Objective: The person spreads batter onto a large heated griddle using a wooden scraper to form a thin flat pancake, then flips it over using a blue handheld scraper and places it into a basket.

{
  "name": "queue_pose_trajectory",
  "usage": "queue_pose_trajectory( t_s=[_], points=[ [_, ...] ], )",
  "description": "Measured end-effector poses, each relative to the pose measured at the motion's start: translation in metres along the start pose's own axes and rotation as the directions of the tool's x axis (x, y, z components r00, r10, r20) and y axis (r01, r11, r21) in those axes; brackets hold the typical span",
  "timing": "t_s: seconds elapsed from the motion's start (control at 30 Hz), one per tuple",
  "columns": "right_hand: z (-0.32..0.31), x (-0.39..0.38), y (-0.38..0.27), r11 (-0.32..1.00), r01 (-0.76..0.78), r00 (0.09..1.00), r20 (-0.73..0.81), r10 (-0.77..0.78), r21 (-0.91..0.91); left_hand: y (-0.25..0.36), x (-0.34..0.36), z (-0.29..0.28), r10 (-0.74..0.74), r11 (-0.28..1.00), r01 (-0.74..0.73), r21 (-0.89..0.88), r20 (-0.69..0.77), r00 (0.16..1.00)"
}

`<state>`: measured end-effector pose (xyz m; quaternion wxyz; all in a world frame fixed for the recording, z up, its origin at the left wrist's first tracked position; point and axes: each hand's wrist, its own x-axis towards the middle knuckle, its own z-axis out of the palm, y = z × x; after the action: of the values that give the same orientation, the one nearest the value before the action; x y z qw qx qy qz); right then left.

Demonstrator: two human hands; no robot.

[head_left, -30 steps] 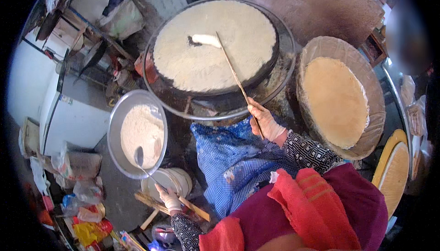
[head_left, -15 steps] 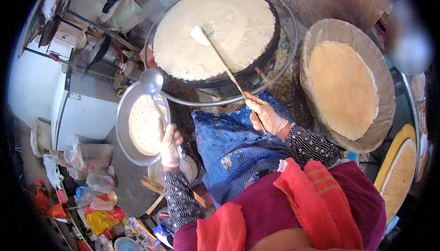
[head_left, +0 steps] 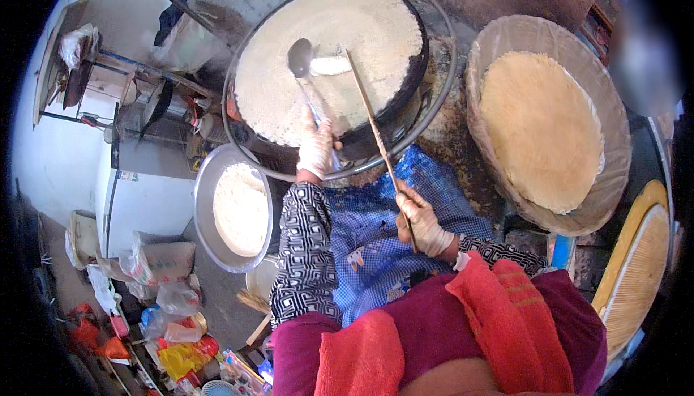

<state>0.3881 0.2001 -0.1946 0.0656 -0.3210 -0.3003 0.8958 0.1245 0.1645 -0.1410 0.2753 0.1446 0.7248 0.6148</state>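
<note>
A large round griddle (head_left: 417,70) carries a pale, thin layer of batter (head_left: 267,78) over most of its top. My left hand (head_left: 316,144), in a thin glove, is closed round the handle of a metal ladle (head_left: 299,56), whose bowl is over the batter. Gloved too, my right hand (head_left: 421,224) grips the wooden handle of a batter spreader (head_left: 331,66). Its pale head lies on the batter beside the ladle bowl. Left of the griddle stands a metal basin (head_left: 204,231) with pale batter in it.
A lined oval basket (head_left: 483,161) with a flat golden pancake (head_left: 542,132) stands at the right. Below it leans a yellow-rimmed, ribbed round tray (head_left: 640,266). Blue checked cloth (head_left: 376,230) hangs before the griddle. Bags and packets (head_left: 181,356) crowd the lower left.
My left hand has carried the ladle from above the basin up and right over the griddle. My right hand has shifted lower, and the spreader's head has turned and moved slightly right.
</note>
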Motion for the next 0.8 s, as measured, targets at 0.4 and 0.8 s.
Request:
queue_pose_trajectory(
  t_s=[0.4,0.8],
  points=[
    [0.019,0.047,-0.051,0.960,0.141,0.976,0.196,-0.094,-0.240,0.023,-0.011,0.005,-0.191,0.667,0.307,-0.679,0.243,0.951],
    [-0.054,0.030,-0.166,0.854,0.061,0.996,0.090,-0.016,-0.517,0.019,-0.141,-0.127,0.037,0.109,0.175,-0.979,0.180,0.983]
  ],
)
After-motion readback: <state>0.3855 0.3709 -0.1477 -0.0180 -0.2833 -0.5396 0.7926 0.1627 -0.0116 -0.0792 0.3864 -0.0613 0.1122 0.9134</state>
